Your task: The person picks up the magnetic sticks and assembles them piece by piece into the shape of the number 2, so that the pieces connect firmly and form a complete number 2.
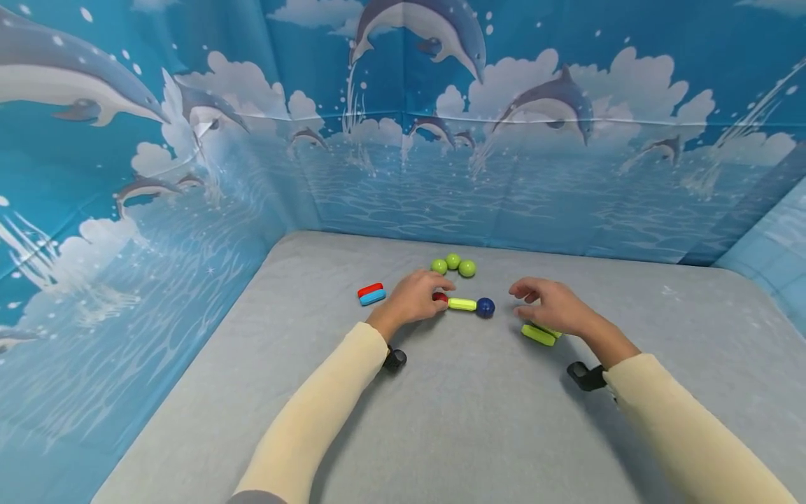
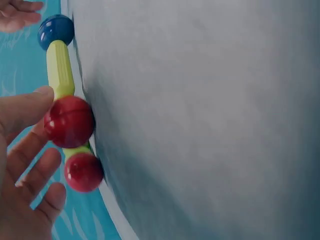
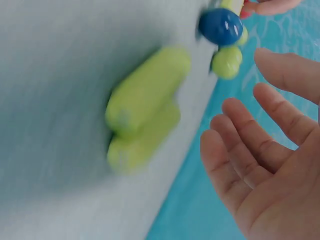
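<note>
My left hand pinches a red ball between thumb and fingers. From that ball a yellow-green rod runs to a dark blue ball, all joined in a line on the grey surface. A second red ball with a piece of yellow-green rod shows beyond the first in the left wrist view; in the head view my left hand seems to hide it. My right hand holds nothing, its fingers loosely bent, above two yellow-green rods lying side by side.
Three light green balls sit behind my left hand, near the back edge. A red rod and a light blue rod lie together to its left. A dolphin-print curtain hangs behind the grey surface.
</note>
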`<state>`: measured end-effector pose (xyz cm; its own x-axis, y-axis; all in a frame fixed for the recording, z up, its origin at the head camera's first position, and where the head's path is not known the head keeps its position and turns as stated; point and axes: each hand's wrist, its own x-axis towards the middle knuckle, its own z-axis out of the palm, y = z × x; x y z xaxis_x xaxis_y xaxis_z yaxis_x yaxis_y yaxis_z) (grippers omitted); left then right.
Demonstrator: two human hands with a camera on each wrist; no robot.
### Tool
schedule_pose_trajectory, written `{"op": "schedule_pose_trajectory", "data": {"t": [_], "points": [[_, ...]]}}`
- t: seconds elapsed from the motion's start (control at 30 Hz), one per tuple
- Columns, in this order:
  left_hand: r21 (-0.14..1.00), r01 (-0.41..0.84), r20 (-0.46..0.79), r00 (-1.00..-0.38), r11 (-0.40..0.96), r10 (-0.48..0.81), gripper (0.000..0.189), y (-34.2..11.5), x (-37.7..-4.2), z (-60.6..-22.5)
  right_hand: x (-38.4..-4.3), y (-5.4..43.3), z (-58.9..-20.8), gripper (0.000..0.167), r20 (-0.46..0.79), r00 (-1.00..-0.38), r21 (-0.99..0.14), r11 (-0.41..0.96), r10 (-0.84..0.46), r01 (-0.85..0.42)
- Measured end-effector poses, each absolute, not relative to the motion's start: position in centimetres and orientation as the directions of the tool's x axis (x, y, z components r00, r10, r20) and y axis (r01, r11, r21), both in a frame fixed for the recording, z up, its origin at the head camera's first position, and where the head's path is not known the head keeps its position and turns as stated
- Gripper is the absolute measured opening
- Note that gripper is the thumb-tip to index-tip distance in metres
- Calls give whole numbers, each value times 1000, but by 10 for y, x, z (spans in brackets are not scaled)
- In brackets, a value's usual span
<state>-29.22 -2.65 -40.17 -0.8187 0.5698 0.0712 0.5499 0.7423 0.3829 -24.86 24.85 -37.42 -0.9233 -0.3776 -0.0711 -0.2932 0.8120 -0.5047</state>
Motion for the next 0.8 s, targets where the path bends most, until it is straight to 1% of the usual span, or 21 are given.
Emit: {"op": "schedule_pose_trajectory", "data": {"t": [0.13,0.3,0.43,0.53,0.67,0.8], "points": [[335,611,90,-778,717,621,35,-14,-294,-401,-233,269,-369,33,-14,-918,-438,827,-396,-351],[376,621,41,-752,687,658,38,3,-298,-401,-213,280,-379,28,76,-898,-336,837,-433,-432],[421,590,-29,-750,688,661,40,13,-301,-406,-204,274,-390,26,133,-871,-268,830,-472,-490],[461,566,-55,-751,683,659,40,17,-301,-411,-201,269,-396,25,168,-854,-215,827,-493,-520],[491,552,-49,-755,674,654,40,19,-302,-412,-201,266,-401,22,201,-847,-181,831,-492,-526],[485,559,-42,-754,673,656,40,20,-303,-411,-202,265,-403,20,208,-852,-174,838,-481,-516]]}}
